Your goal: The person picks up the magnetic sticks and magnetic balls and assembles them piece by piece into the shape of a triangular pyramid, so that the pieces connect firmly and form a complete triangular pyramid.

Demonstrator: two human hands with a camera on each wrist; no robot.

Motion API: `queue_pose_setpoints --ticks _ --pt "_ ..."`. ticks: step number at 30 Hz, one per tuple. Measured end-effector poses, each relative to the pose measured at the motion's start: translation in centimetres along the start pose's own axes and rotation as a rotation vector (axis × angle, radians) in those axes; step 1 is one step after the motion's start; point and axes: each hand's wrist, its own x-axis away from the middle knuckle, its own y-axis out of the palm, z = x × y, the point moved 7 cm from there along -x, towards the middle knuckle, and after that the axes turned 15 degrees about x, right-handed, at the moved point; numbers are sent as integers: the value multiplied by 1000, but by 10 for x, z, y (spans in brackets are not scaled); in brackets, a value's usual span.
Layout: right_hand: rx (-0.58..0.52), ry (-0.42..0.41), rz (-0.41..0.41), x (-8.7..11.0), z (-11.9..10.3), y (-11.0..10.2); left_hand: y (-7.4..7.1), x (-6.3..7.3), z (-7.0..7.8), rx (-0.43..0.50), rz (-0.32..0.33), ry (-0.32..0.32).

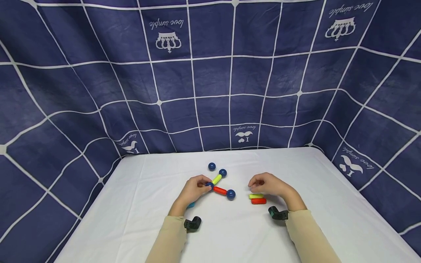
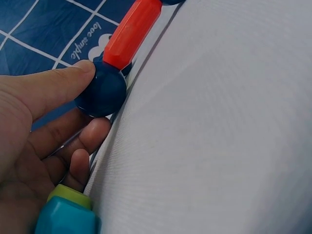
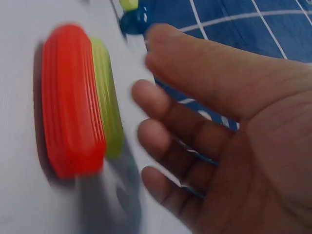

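Observation:
Between thumb and fingers, my left hand (image 1: 193, 190) pinches a dark blue ball (image 2: 103, 92). Two magnetic-looking rods meet at that ball: a yellow-green rod (image 1: 216, 179) reaching to a second blue ball (image 1: 223, 173), and a red rod (image 1: 220, 190) ending at a third blue ball (image 1: 231, 194). Over on the right, my right hand (image 1: 270, 185) holds nothing, its fingers loosely bent. Just beside it, a loose red rod (image 3: 73, 102) and a loose yellow-green rod (image 3: 108, 97) lie side by side on the cloth.
Another blue ball (image 1: 212, 166) sits apart behind the joined pieces. A teal rod (image 2: 67, 218) and a yellow-green piece (image 2: 71, 195) lie by my left palm, mostly hidden in the head view. A blue checked curtain (image 1: 210, 80) rises behind the white table (image 1: 148, 219).

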Motion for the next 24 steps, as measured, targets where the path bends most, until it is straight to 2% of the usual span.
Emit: queue_pose_setpoints --ticks 4,7,17,24 --pt "0 7 -71 3 8 4 0 0 0 -5 -1 5" --pt "12 -5 -92 4 11 6 0 0 1 -6 -1 7" --pt "40 -37 -94 3 15 7 1 0 2 -2 0 9" --pt "21 -24 -85 4 16 8 1 -1 0 2 -2 12"
